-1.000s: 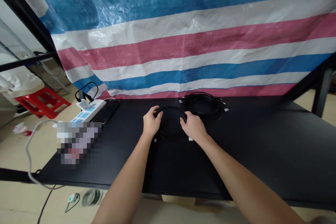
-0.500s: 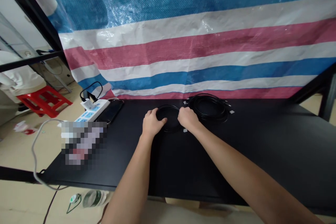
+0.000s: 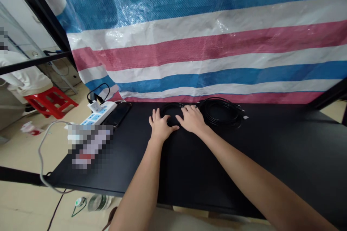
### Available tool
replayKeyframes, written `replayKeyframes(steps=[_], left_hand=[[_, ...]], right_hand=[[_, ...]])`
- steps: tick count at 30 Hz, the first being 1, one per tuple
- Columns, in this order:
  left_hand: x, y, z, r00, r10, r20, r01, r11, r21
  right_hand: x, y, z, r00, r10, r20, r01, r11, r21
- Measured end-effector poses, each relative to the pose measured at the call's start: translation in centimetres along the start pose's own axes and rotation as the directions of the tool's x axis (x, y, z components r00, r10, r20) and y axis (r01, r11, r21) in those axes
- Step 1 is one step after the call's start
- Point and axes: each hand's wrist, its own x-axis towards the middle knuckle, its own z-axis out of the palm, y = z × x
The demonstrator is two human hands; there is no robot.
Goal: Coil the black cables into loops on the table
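Left hand (image 3: 162, 127) | spread open | touching cable coil (image 3: 172, 105) | right hand (image 3: 192, 119) | part-open, touching it

At centre, a round black plastic-looking cable coil (image 3: 173, 104) has a faint gloss; below, a smooth, matt black tabletop (image 3: 271, 155); above, a shiny, creased, blue-white-pink striped woven-plastic sheet (image 3: 195, 48).

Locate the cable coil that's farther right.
In the head view, that cable coil lies on the black table, right of centre, beside the right hand and in front of the striped sheet.
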Motion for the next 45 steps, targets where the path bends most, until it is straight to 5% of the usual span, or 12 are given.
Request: replayKeyframes(steps=[5, 14, 18, 22, 25, 30, 34, 45], left_hand=[[-0.2, 0.0, 0.3, 0.994, -0.02, -0.11, 0.015, 0.999, -0.045], [0.1, -0.1, 1.2, 0.996, 0.018, -0.085, -0.02, 1.0, -0.024], [0.0, -0.1, 1.4, 0.996, 0.086, -0.03, -0.087, 0.996, -0.017], [0.1, -0.6, 1.7, 0.981, 0.065, -0.184, -0.079, 0.994, -0.072], [0.0, -0.5, 2.0, 0.951, 0.176, -0.253, -0.205, 0.974, -0.092], [-0.4, 0.4, 2.4, 0.91, 0.404, -0.089, -0.407, 0.913, -0.019], [-0.2, 0.6, 2.7, 0.921, 0.355, -0.161, -0.355, 0.934, 0.029], [0.2, 0.2, 2.8, 0.95, 0.211, -0.232, -0.23, 0.971, -0.062]], right_hand=[[-2.1, 0.6, 1.4, 0.991, -0.113, 0.068, 0.114, 0.993, -0.016], [-1.7, 1.4, 1.4, 0.995, -0.101, 0.013, 0.101, 0.995, -0.019], [-1.4, 1.8, 2.4, 0.982, -0.101, -0.158, 0.105, 0.994, 0.012], [-2.1, 3.2, 3.2, 0.93, -0.167, -0.328, 0.201, 0.977, 0.071], [-2.8, 5.2, 2.9, 0.885, -0.172, -0.432, 0.241, 0.964, 0.11], [-3.5, 9.9, 2.2, 0.76, -0.005, -0.65, 0.172, 0.966, 0.194], [-3.6, 13.4, 2.6, 0.675, 0.191, -0.713, 0.066, 0.947, 0.315], [-4.3, 16.6, 1.4, 0.654, 0.617, -0.437, -0.444, 0.781, 0.438]])
